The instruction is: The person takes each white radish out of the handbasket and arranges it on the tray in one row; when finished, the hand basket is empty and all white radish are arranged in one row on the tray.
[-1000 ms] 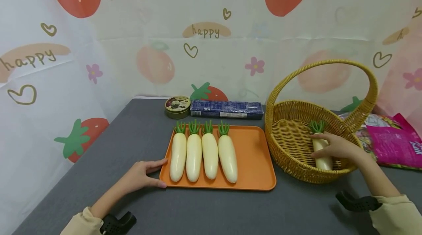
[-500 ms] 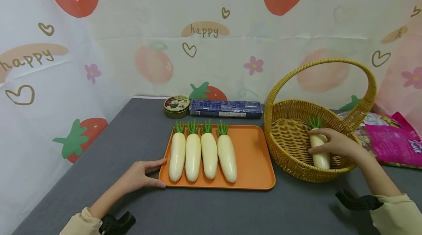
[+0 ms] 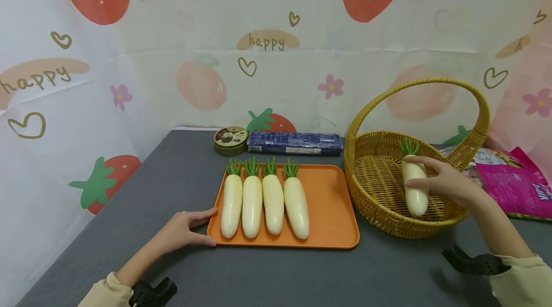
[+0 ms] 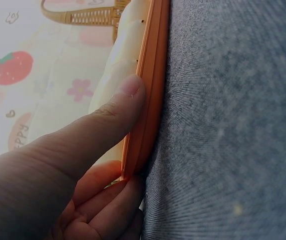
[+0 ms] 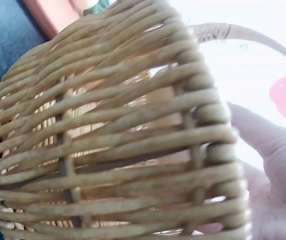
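Note:
My right hand (image 3: 448, 185) holds a white radish (image 3: 416, 191) with green stem stubs, thumb and fingers on opposite sides of its body. The radish is tilted inside the wicker basket (image 3: 366, 206); the basket's wall (image 5: 113, 135) hides it in the right wrist view. At the left, my left hand (image 3: 183, 231) grips the near left corner of an orange tray (image 3: 332, 211). In the left wrist view, the thumb (image 4: 115, 105) presses on the tray's edge (image 4: 150, 95) and the other fingers are around its corner. Several white radishes (image 3: 252, 206) lie side by side on the tray, stems away from me.
Behind the tray stand a round tin (image 3: 230, 140) and a long blue package (image 3: 295, 143). A pink bag (image 3: 515, 182) lies right of the basket. The basket's tall handle (image 3: 414, 81) arches over its opening. A printed cloth backdrop (image 3: 267, 86) rises behind the grey table (image 3: 258, 276).
My right hand has lifted the radish up from the basket's bottom and shifted slightly left. The left hand keeps its place on the tray.

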Demonstrator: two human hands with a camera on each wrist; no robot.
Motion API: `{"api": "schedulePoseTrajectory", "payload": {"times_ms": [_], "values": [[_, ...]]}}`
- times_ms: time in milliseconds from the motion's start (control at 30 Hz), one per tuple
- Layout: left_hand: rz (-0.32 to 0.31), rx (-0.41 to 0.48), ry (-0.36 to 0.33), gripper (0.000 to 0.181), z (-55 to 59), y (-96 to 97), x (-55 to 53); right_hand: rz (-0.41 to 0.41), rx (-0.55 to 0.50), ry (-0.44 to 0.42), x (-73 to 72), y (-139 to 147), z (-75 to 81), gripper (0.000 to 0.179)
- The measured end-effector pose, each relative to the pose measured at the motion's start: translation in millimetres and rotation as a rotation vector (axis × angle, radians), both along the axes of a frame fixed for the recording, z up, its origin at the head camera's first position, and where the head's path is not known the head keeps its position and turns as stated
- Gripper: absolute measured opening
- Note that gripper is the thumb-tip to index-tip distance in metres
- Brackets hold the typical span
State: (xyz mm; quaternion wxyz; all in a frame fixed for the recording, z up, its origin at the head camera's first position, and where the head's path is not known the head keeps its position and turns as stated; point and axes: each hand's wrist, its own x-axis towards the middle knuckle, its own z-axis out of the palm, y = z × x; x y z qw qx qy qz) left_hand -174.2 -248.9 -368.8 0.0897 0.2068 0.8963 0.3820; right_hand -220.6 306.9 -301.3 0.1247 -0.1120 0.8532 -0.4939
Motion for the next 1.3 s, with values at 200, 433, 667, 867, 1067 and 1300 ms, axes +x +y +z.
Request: {"api": "schedulePoseTrajectory", "payload": {"times_ms": [200,433,667,867,1067,1300], "values": [[-0.002,-0.006,0.009,0.074,-0.5,-0.2,-0.4,0.041,-0.122,0.014,4.8,-4,6.5,0.058],[0.006,0.005,-0.016,0.074,0.2,-0.1,-0.6,0.077,-0.220,0.002,11.6,-12,10.2,0.056],[0.007,-0.014,0.002,0.074,-1.2,0.9,-0.7,0.072,-0.269,0.005,20.5,-21,14.1,0.055],[0.012,-0.018,-0.002,0.074,-1.3,0.0,-0.3,0.092,-0.305,0.035,24.3,-31,17.2,0.053],[0.009,-0.006,-0.019,0.074,-1.8,-1.3,-0.4,0.144,-0.374,0.018,26.7,-41,13.2,0.052],[0.019,0.010,-0.039,0.076,-4.6,-1.1,-1.9,0.169,-0.386,-0.003,37.0,-47,11.5,0.052]]}}
